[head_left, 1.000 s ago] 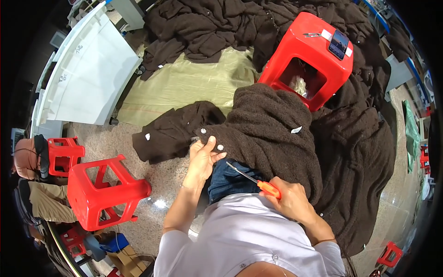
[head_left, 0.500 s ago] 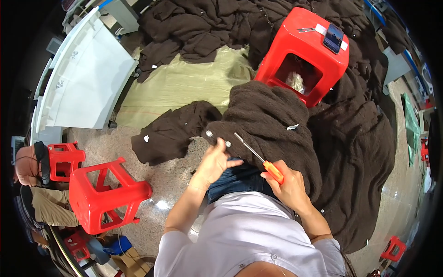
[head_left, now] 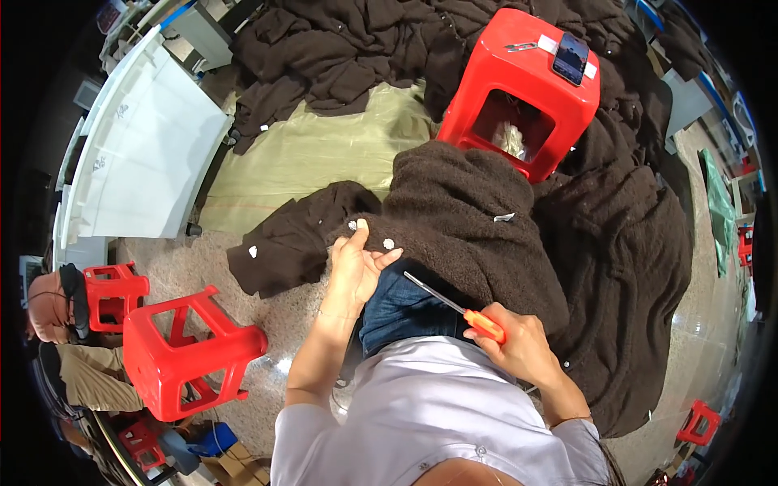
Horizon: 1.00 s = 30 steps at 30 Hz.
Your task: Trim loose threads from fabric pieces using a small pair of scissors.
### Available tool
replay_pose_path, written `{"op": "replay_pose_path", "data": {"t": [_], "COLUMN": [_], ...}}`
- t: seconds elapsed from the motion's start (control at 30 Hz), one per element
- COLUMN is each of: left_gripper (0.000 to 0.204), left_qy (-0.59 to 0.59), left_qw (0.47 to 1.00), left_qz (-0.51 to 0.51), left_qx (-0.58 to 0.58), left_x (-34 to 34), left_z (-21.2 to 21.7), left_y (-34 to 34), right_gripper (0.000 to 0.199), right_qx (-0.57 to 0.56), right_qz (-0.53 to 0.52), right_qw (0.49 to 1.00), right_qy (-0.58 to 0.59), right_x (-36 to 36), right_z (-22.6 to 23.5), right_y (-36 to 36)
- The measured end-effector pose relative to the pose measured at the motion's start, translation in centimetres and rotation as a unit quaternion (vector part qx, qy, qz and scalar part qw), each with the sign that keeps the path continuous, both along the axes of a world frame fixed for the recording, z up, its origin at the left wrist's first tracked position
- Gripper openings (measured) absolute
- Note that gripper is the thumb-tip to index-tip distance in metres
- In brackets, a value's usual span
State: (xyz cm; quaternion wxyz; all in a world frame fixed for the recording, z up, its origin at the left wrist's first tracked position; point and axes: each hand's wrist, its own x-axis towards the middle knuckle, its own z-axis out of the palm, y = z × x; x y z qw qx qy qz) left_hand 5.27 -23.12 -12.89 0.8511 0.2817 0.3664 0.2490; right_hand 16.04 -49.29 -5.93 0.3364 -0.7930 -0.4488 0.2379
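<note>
A dark brown fuzzy garment (head_left: 462, 202) lies bunched over my lap. Along its left edge sit two whitish round buttons, one button (head_left: 389, 243) close to my fingertips and another button (head_left: 352, 226) by my thumb. My left hand (head_left: 356, 263) pinches that edge between thumb and fingers. A screwdriver (head_left: 484, 324) with an orange handle and long thin metal shaft is gripped in my right hand (head_left: 523, 344). Its shaft points up and left over my jeans, with the tip apart from the cloth. A small white tag (head_left: 504, 217) shows on the garment.
Ahead stands a red stool (head_left: 527, 73) bearing a phone (head_left: 570, 58) and small metal snips (head_left: 521, 47). More brown garments (head_left: 340, 57) are heaped around a yellowish sheet (head_left: 316, 154). On the left are a tipped red stool (head_left: 182, 348), a white panel (head_left: 154, 154) and another person's leg (head_left: 97, 377).
My left hand has moved slightly up and left and closed on the garment's edge by the buttons. The screwdriver has drawn down, its tip now off the brown cloth. The view has shifted slightly.
</note>
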Motion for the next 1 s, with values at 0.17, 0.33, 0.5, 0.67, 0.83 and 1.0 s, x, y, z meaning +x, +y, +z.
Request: {"op": "replay_pose_path", "data": {"t": [0.17, 0.33, 0.5, 0.67, 0.83, 1.0], "left_gripper": [0.024, 0.026, 0.008, 0.008, 0.018, 0.032], "left_qy": [0.018, -0.061, -0.032, 0.011, 0.007, 0.030], "left_qw": [1.000, 0.995, 0.990, 0.987, 0.977, 0.958], "left_qz": [0.021, -0.050, -0.135, -0.143, -0.170, -0.261], "left_qx": [-0.009, -0.060, -0.037, 0.077, 0.126, 0.110], "left_x": [0.4, 0.6, 2.5, 3.4, 3.6, 3.4], "left_z": [0.4, -2.6, 0.0, -1.2, -0.4, -0.9], "left_y": [-0.9, -1.5, -3.5, -3.9, -3.8, -5.5], "right_gripper": [0.027, 0.028, 0.028, 0.026, 0.023, 0.021], "right_qx": [-0.041, -0.021, 0.003, 0.017, 0.006, 0.064], "right_qz": [-0.036, -0.017, -0.067, -0.090, -0.109, -0.166], "right_qw": [0.998, 0.999, 0.997, 0.995, 0.991, 0.983], "right_qy": [-0.040, -0.040, -0.036, -0.026, -0.076, -0.034], "right_x": [0.3, 0.3, 0.7, 0.8, 0.9, 1.6], "right_z": [-0.6, -1.3, -1.6, -1.1, -1.6, -0.8], "right_y": [0.8, 1.8, 1.5, 0.3, -0.2, -0.1]}}
